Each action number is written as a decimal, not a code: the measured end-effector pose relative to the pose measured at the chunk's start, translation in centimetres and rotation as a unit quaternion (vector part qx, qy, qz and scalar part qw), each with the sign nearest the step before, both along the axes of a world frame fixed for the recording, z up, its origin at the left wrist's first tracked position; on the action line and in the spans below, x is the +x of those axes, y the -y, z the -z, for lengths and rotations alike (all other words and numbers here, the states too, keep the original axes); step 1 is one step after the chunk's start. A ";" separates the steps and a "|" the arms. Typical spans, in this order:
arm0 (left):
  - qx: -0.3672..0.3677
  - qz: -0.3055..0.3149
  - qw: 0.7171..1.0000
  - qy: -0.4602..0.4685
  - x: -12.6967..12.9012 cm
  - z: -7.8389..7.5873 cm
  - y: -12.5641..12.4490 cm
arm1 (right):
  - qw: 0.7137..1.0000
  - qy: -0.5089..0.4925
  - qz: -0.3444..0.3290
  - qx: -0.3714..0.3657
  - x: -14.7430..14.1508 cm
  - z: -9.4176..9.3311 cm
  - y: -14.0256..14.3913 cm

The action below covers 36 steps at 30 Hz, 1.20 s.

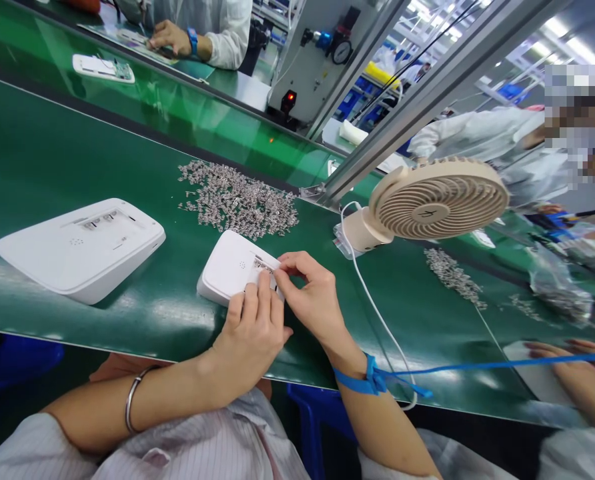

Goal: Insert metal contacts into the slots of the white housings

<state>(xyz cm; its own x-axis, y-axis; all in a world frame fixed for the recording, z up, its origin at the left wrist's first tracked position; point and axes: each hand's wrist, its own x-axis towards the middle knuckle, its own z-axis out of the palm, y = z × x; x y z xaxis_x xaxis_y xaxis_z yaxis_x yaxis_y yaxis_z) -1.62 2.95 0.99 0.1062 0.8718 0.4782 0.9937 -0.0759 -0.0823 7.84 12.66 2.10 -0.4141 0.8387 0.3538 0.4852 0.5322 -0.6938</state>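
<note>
Right, both hands meet at the near-right corner of a small white housing [230, 265], which lies flat on the green surface [37, 153] just in front of the person. Left hand [250, 333] rests on the housing's near edge, fingers [263, 293] laid flat and close together, pressing down; not closed round anything. Right hand [311, 297] comes in from the right, thumb and forefinger pinched narrow at the recessed slot in the housing's top. There may be a tiny metal piece btwn the tips, but it's too small to tell. So the housing sits directly ahead of both sets of fingers, touching them, w/ its long axis running from far-left to near-right; the right hand is the one at the slot.

Housing is smooth matte plastic w/ rounded corners and a few small holes on top. A second, larger white housing [82, 247] of the same look lies well apart to the left. Just beyond the small one is a loose pile of small shiny metal clips [240, 199], silvery and tangled. A beige clip fan [435, 200] w/ ribbed grille stands to the right, white cord trailing. A blue strap [372, 381] circles the right wrist; a metal bangle [133, 399] is on the left.
</note>
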 end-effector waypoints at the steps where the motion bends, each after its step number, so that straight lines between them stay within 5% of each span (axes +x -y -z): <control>1: 0.001 0.003 1.000 -0.003 0.0 0.0 0.0 | 1.000 -0.008 0.003 -0.017 0.0 0.0 -0.1; 9: -0.004 0.008 1.000 -0.017 -0.1 -0.1 -0.1 | 0.984 -0.083 -0.013 -0.159 1.0 -0.4 -0.3; 26: 0.044 -0.016 0.999 -0.028 0.3 0.4 -0.1 | 0.990 0.103 -0.088 0.032 1.8 -0.4 1.3; 29: 0.037 -0.005 0.998 -0.044 0.1 0.1 0.0 | 0.992 0.075 -0.094 0.028 1.5 -0.3 0.8; 36: 0.012 0.000 0.995 -0.097 0.1 -0.5 0.4 | 0.998 -0.024 0.006 -0.064 -0.1 0.6 -0.6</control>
